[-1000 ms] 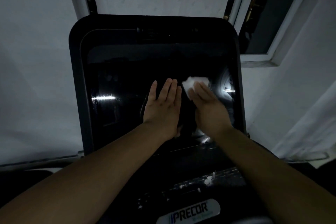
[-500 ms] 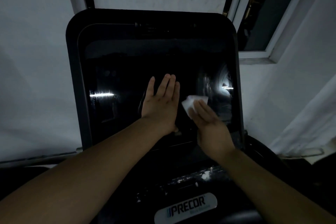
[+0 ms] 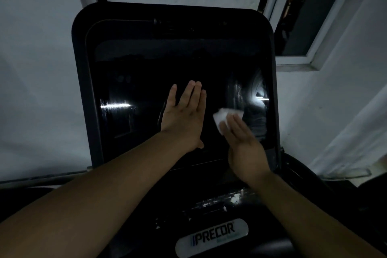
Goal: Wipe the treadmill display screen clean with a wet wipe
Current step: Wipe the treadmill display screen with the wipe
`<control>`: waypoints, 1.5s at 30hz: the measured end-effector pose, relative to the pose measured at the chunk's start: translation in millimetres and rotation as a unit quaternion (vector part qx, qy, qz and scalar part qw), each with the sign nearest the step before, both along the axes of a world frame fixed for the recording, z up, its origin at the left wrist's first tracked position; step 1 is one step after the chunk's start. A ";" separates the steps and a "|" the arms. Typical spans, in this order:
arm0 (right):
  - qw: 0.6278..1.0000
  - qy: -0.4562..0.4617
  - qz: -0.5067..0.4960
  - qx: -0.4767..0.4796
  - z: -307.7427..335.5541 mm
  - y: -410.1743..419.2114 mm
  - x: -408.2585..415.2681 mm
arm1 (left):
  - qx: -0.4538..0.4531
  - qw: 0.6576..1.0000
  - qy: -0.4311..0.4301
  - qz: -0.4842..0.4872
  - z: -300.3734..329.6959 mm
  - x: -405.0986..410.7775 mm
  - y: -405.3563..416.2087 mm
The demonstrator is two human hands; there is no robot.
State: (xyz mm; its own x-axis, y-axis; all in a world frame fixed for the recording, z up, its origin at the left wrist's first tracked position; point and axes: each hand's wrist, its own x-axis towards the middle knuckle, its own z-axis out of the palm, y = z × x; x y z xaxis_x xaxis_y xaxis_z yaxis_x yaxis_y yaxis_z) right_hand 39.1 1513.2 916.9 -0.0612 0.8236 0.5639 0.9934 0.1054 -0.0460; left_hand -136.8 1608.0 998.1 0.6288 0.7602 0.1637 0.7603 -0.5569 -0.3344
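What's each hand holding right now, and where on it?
The right hand presses the wet wipe against the screen with straight fingers laid over its lower part. The left hand lies flat on the screen, holding nothing.

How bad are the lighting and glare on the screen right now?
Head view: dim overall; the display screen reads near black, with bright glare streaks at its left and right edges; the wet wipe looks slightly motion-blurred; wide-angle distortion bows the frame.

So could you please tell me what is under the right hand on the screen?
A white wet wipe lies under the right hand's straight fingers, pressed on the dark screen. Its lower part is covered.
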 end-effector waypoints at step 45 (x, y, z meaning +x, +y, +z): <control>0.998 -0.051 -0.029 -0.010 66.5 44.5 49.4 | 0.002 1.000 -0.001 -0.022 -1.8 28.9 -5.2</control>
